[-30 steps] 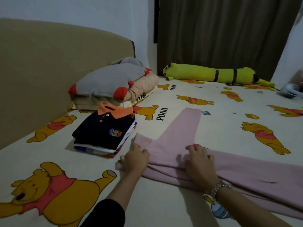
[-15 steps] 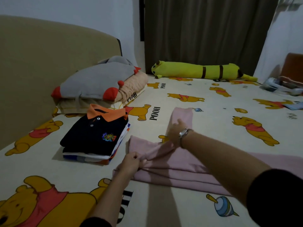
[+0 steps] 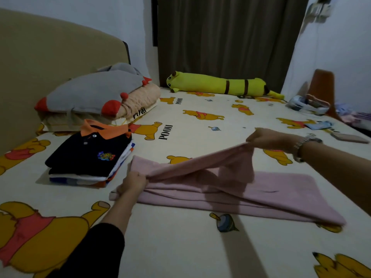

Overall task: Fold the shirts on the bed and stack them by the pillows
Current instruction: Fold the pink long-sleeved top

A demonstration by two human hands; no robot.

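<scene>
Left hand [image 3: 133,182]: your fingers curl round a bunched edge of the pink shirt [image 3: 230,189], low against the bed; black sleeve on that arm.
Pink shirt: lies flat across the near middle of the bed [image 3: 180,247], just right of the stack; its long body runs off to your right.
Sleeve [image 3: 200,165]: one long strip of the pink shirt is lifted clear of the sheet, stretched taut between your two hands, its free end hanging below the right one.
Right hand [image 3: 267,138]: raised above the bed, your fingers pinch the far end of the sleeve; a metal watch [image 3: 304,144] sits on the wrist.
Stack [image 3: 88,161]: folded shirts piled left of the pink shirt, apart from it; a dark polo with an orange collar is on top, lighter layers beneath.
Pillows [image 3: 96,97]: just behind the stack, against the tan headboard [image 3: 50,63]; a grey cushion with red corners lies on a peach pillow.
Yellow bolster [image 3: 218,84]: long plush at the far edge, in front of the dark curtain [image 3: 230,37].
Far right edge: small items, too blurred to identify.
</scene>
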